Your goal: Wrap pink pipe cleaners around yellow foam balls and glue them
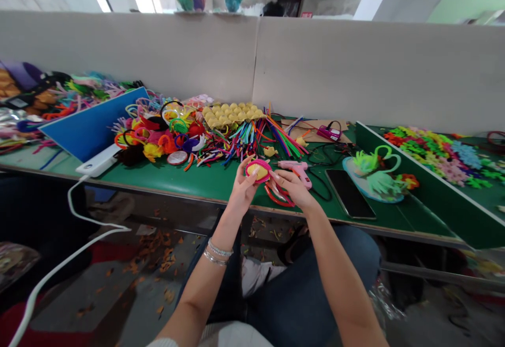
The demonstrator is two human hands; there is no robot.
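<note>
My left hand (243, 186) and my right hand (292, 188) meet over the near edge of the green table (173, 176). Between their fingertips is a small yellow round piece ringed with pink pipe cleaner (258, 170). The left fingers curl round its left side and the right fingers pinch its right edge. A red pipe-cleaner loop (278, 197) hangs under my right hand. A pink glue gun (296, 169) lies on the table just behind my right hand.
A pile of coloured pipe cleaners (252, 136), yellow foam balls (232, 112), a black phone (350, 193), a green pipe-cleaner swan (374, 170), a blue board (92, 123) and a white power strip (97, 161) cover the table. A green divider (414, 178) stands at the right.
</note>
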